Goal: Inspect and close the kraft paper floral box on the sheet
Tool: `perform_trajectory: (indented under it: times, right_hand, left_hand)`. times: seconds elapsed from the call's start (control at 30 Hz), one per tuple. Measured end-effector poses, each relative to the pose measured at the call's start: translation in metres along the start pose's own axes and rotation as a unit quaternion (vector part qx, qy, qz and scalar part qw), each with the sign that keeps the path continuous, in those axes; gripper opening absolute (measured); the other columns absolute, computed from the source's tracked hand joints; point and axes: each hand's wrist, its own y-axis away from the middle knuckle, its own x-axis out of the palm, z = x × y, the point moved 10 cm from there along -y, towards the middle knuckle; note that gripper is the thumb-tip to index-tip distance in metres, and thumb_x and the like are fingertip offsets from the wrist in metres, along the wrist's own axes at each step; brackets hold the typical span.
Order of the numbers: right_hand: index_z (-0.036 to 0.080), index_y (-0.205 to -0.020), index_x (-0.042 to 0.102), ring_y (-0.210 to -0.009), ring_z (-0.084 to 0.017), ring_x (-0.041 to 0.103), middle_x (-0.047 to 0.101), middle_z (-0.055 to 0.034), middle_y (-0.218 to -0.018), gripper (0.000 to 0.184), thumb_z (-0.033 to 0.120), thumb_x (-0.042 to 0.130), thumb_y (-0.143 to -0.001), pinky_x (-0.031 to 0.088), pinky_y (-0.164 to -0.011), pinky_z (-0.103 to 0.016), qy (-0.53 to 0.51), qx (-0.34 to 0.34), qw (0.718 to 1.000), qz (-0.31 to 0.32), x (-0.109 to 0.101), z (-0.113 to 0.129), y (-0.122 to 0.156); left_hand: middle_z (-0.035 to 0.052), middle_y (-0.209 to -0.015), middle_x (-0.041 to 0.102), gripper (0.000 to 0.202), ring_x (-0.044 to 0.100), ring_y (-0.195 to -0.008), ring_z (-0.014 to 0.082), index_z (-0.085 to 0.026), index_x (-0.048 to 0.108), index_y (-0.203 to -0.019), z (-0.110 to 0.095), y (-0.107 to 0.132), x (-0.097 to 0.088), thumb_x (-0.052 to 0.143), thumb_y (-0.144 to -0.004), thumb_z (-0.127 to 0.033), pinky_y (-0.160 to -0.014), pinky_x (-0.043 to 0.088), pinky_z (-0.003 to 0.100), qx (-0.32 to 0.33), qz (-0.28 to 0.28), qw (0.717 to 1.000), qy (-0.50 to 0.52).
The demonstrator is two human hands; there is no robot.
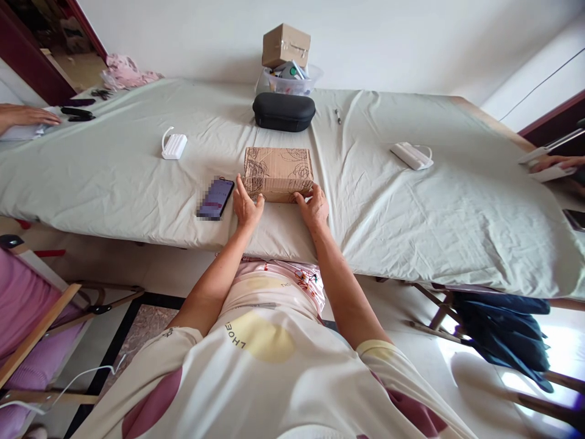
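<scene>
A brown cardboard box (278, 169) with drawn swirl patterns lies on the sheet-covered table (393, 207) right in front of me. My left hand (245, 203) rests at its near left corner, fingers extended against the box's side. Against the near right corner sits my right hand (314, 206), fingers touching the box edge. Both hands flank the box without lifting it. A smartphone (215, 198) lies just left of my left hand.
A black zip case (283, 111) sits behind the box, then a clear tub (292, 82) topped by a small carton (286, 44). White power banks (174, 146) (412, 155) lie on either side. Other people's hands (27, 114) (555, 163) reach in at both table ends.
</scene>
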Motion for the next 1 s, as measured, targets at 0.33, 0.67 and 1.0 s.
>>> perform_trajectory:
  times: [0.33, 0.67, 1.0]
  right_hand:
    - [0.020, -0.163, 0.039, -0.141, -0.036, 0.057, 0.057, -0.0227, -0.151, 0.070, 0.055, 0.048, -0.104, 0.051, -0.117, -0.063, 0.025, -0.087, 0.991, -0.096, -0.031, 0.029, 0.006]
    - [0.026, -0.161, 0.054, -0.164, -0.032, 0.040, 0.057, -0.0115, -0.166, 0.055, 0.037, 0.042, -0.108, 0.025, -0.137, -0.065, 0.135, -0.227, 0.964, 0.037, 0.001, 0.106, 0.033]
    - [0.024, -0.157, 0.057, -0.160, -0.035, 0.044, 0.057, -0.0151, -0.164, 0.055, 0.035, 0.041, -0.106, 0.031, -0.132, -0.065, 0.123, -0.164, 0.978, -0.028, -0.019, 0.079, 0.020]
  left_hand:
    - [0.0272, -0.172, 0.042, 0.085, 0.039, -0.164, 0.0380, -0.010, 0.028, -0.170, -0.016, 0.005, -0.004, 0.065, -0.100, -0.041, -0.136, 0.034, 0.051, 0.050, -0.002, 0.998, -0.047]
    - [0.0094, -0.175, 0.045, 0.059, 0.026, -0.171, 0.0309, -0.028, 0.057, -0.159, -0.074, 0.033, 0.027, 0.054, -0.101, -0.022, -0.142, 0.007, 0.060, 0.225, 0.113, 0.962, -0.104]
    - [0.0101, -0.176, 0.043, 0.068, 0.027, -0.171, 0.0312, -0.025, 0.054, -0.161, -0.073, 0.029, 0.027, 0.055, -0.095, -0.012, -0.142, 0.002, 0.063, 0.217, 0.128, 0.959, -0.127]
